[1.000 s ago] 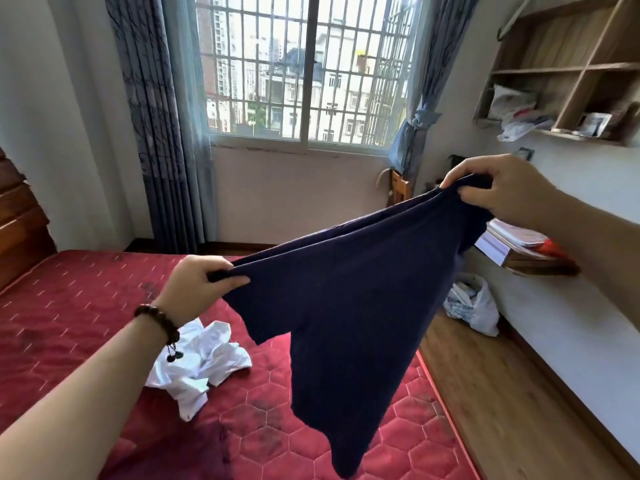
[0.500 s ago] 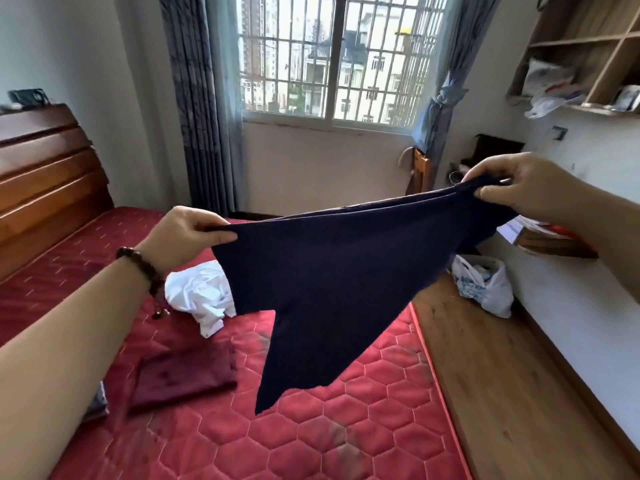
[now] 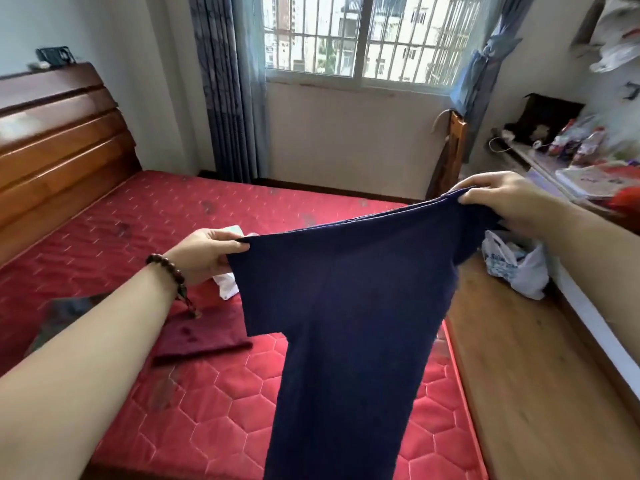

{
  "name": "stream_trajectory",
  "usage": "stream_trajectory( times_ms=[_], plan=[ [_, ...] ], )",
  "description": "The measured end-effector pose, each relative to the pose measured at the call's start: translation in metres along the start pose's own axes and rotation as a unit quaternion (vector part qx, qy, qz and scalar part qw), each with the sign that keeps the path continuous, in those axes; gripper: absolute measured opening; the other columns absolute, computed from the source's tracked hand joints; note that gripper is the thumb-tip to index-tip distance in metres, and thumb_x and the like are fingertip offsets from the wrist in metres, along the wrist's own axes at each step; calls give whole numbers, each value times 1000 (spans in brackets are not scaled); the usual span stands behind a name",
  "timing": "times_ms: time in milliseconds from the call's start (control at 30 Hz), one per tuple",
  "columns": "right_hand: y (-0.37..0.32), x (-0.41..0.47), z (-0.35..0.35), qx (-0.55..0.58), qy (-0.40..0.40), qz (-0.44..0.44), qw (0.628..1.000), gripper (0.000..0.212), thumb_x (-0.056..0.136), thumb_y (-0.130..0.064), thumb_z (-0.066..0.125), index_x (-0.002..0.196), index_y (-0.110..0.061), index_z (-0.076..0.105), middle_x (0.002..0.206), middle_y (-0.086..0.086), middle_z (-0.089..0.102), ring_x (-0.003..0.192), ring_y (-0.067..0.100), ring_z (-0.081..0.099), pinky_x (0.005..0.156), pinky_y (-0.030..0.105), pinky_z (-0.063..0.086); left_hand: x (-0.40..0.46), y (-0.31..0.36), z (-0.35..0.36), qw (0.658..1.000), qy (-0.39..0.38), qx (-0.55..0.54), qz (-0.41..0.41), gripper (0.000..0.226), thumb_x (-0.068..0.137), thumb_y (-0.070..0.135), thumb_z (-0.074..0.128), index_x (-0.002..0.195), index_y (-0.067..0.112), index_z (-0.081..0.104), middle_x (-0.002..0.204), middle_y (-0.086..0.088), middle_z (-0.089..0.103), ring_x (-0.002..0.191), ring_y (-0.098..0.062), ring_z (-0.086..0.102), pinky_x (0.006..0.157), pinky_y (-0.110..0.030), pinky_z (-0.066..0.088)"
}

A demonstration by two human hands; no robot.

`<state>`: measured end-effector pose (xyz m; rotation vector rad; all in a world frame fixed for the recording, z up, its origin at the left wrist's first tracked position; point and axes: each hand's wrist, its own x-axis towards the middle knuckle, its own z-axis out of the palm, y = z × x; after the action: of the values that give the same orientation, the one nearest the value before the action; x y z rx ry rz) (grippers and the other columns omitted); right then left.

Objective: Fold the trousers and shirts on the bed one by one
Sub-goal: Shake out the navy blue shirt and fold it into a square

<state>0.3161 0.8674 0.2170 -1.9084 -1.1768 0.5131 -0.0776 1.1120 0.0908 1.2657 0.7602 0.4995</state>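
Ahead of me the red quilted bed runs from a brown wooden headboard toward the barred window; a white plastic bag sits on the wooden floor at right. The dark navy cotton shirt hangs in the air over the bed's right edge, hiding part of a crumpled white garment. I count three garments, including one folded maroon piece. My left hand and right hand each pinch its top edge.

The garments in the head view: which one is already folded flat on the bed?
The dark red garment. The white one lies crumpled, and the navy one hangs from both hands.
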Motion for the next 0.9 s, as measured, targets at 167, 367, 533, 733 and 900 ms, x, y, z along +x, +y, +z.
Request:
stream_trajectory(
  times_ms=[167, 367, 533, 733, 900],
  plan=[
    [47, 100, 32, -38, 27, 7, 999, 16, 86, -10, 62, 82, -23, 73, 75, 1, 70, 60, 3, 60, 55, 20, 50, 101, -14, -6, 996, 73, 52, -23, 18, 85, -2, 63, 74, 9, 72, 71, -8, 68, 60, -14, 66, 56, -24, 56],
    [63, 221, 29, -38, 117, -36, 992, 18, 86, -7, 58, 93, -19, 69, 85, 6, 67, 69, 5, 57, 66, 18, 47, 216, 43, -5, 973, 131, 171, 86, 15, 82, -7, 65, 79, 8, 67, 69, -4, 65, 64, -16, 57, 61, -23, 52],
    [52, 273, 9, -31, 188, -115, 975, 21, 84, -8, 58, 100, -18, 68, 91, 6, 69, 73, 1, 61, 70, 20, 50, 265, 97, -2, 934, 176, 221, 218, 14, 78, -1, 72, 79, 14, 71, 64, 11, 68, 57, 3, 57, 59, -10, 47],
    [68, 262, 1, -108, 161, -166, 967, 26, 82, -3, 59, 103, -17, 67, 92, 3, 69, 83, 8, 61, 78, 18, 48, 272, 82, 12, 913, 181, 282, 231, 22, 78, -10, 65, 77, 12, 70, 75, -7, 69, 64, -8, 61, 68, -21, 52],
    [126, 199, 29, -132, 140, -166, 967, 32, 79, 3, 64, 99, -21, 67, 87, -7, 68, 79, 5, 60, 74, 10, 43, 244, -2, 31, 893, 227, 332, 203, 20, 74, -2, 72, 76, 19, 73, 76, 6, 72, 74, -10, 66, 72, -18, 50]
  ],
)
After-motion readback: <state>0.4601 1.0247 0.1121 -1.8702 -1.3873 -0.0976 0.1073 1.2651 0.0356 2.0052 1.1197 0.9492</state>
